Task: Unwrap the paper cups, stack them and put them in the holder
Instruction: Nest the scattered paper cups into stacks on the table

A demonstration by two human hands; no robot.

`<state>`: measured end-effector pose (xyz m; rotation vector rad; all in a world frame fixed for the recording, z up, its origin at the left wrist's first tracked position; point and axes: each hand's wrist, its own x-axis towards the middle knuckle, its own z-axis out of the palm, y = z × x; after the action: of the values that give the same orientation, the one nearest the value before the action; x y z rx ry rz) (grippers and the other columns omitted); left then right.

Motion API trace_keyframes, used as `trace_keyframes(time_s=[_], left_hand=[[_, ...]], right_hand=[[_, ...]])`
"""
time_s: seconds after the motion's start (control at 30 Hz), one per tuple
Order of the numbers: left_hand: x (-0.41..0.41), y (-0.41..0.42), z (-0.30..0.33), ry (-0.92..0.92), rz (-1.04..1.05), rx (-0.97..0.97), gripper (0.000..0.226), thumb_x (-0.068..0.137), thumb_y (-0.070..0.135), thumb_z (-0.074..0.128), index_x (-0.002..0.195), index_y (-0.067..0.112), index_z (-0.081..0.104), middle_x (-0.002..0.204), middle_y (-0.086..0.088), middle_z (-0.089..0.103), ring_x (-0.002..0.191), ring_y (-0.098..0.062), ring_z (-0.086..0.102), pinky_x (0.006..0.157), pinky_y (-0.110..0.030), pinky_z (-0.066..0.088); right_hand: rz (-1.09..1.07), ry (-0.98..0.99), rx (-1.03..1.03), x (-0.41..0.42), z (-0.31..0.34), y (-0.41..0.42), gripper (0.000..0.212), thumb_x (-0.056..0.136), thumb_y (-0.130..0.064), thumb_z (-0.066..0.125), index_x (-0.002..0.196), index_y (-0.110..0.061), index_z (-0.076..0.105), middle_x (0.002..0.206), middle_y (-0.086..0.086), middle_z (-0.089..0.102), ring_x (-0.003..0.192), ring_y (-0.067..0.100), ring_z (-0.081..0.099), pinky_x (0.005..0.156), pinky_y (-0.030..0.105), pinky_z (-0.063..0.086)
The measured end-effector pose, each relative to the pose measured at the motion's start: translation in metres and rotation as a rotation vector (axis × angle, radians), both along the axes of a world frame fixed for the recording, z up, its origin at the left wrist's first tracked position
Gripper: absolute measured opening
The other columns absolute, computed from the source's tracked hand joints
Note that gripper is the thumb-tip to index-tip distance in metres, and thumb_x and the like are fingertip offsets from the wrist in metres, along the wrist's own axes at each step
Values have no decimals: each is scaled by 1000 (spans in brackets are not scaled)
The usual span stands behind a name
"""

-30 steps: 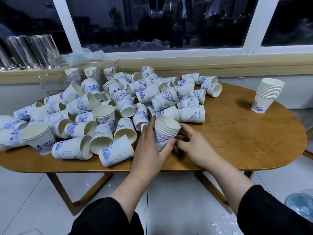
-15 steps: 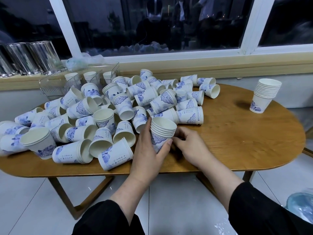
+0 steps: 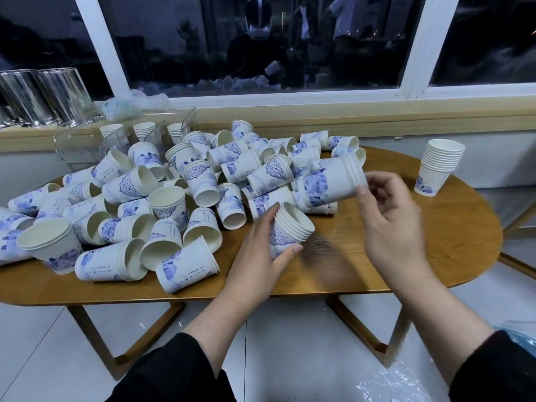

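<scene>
Heaps of white paper cups with blue floral print (image 3: 150, 198) cover the left of the oval wooden bench (image 3: 362, 265). Left hand (image 3: 255, 256) grips a short nested stack (image 3: 290, 230) standing on the bench — right hand (image 3: 388, 224) pinches the rim of another stack (image 3: 327, 184), held sideways above. A tall upright stack (image 3: 438, 166) stands far right.

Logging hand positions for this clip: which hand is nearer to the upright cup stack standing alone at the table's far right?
Right. The right hand is raised left of the lone stack, pinching a sideways stack; the left hand grips a small stack farther left.
</scene>
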<state>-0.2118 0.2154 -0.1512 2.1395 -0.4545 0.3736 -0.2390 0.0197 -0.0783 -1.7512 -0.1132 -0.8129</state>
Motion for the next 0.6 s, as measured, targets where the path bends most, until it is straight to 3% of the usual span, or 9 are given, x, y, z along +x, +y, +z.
trace_keyframes(time_s=[0.1, 0.27, 0.37, 0.5, 0.6], left_hand=[[1, -6, -2, 14, -29, -30, 82, 88, 38, 73, 154, 27, 26, 155, 8, 37, 142, 0, 32, 113, -9, 21], [5, -4, -4, 76, -97, -107, 85, 90, 35, 71, 156, 25, 20, 160, 5, 31, 147, -3, 28, 121, -27, 24], [6, -4, -5, 110, -97, -144, 87, 90, 32, 72, 157, 29, 17, 160, 4, 32, 146, -1, 29, 119, -19, 25], [6, 0, 2, 136, -114, -103, 98, 88, 37, 72, 159, 33, 5, 161, 6, 32, 146, -1, 31, 120, -31, 30], [-6, 14, 22, 39, -61, -20, 91, 88, 40, 65, 159, 31, 9, 161, 7, 32, 146, -4, 31, 118, -26, 30]], right_hand=[[62, 72, -259, 3, 7, 5, 15, 97, -12, 59, 108, -22, 64, 97, -16, 67, 90, -5, 59, 79, 10, 44], [255, 171, -646, 8, -6, 14, 24, 98, -12, 57, 120, -10, 68, 112, -1, 68, 107, 11, 58, 91, 12, 39], [302, 204, -679, 6, -14, 24, 32, 99, -13, 56, 130, -9, 62, 122, 3, 66, 117, 16, 55, 98, 14, 34], [289, 236, -708, 11, -14, 28, 40, 99, -17, 58, 138, -10, 56, 132, 5, 61, 126, 20, 50, 101, 14, 29], [281, 227, -772, 16, -10, 30, 44, 99, -19, 56, 143, -15, 51, 133, 2, 59, 126, 18, 48, 98, 14, 27]])
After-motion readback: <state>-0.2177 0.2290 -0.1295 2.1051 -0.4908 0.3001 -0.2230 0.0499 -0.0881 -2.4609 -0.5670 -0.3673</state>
